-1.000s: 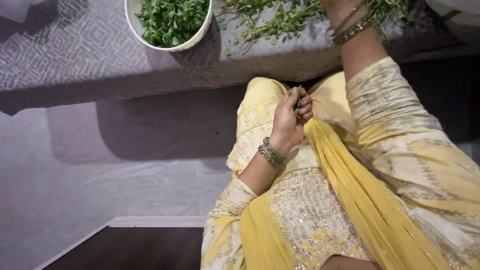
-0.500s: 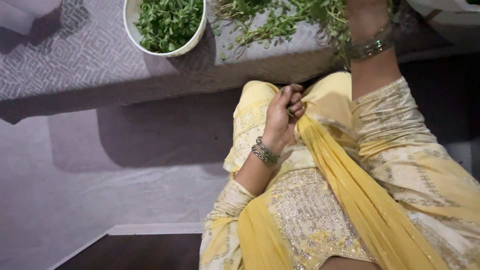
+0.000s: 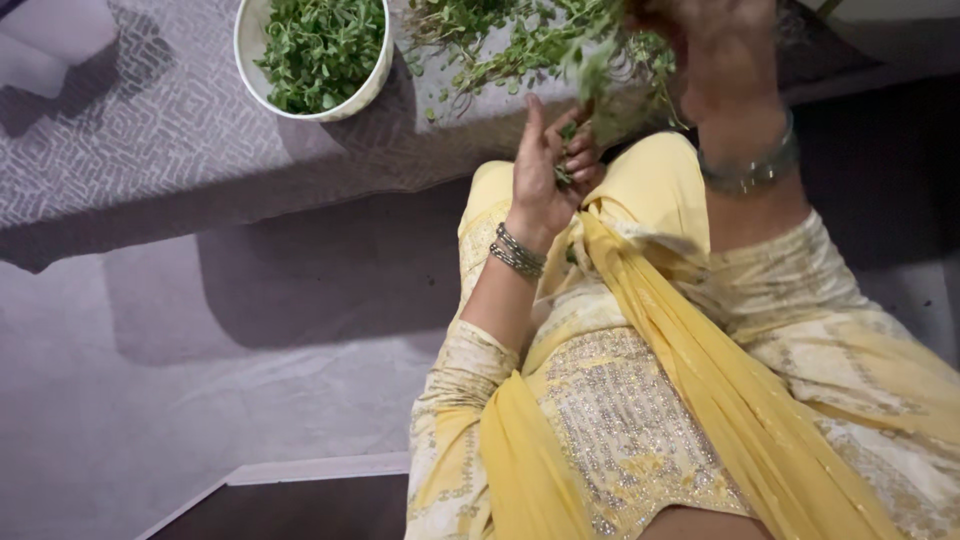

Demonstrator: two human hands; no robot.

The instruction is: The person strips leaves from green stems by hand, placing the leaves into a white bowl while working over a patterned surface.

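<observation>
My left hand (image 3: 545, 165) is raised over my lap in yellow clothing, forefinger pointing up and the other fingers curled round a few small green leaves. My right hand (image 3: 715, 40) is blurred at the top edge and grips a leafy green sprig (image 3: 610, 70) that hangs down to just above my left hand. Both wrists wear metal bangles. A loose pile of leafy stalks (image 3: 490, 45) lies on the grey patterned cloth (image 3: 150, 130) just beyond my hands. At the upper left stands a white bowl (image 3: 243, 55) filled with picked green leaves.
The patterned cloth covers a low raised surface across the top, with its edge dropping to a plain grey sheet (image 3: 150, 380) on the left. A dark floor strip (image 3: 290, 510) shows at the bottom. A pale cushion corner (image 3: 50, 40) lies at the far upper left.
My right hand has pulled a sprig out of the pile and toward me. My left hand has risen from my lap to meet it, its forefinger now straight.
</observation>
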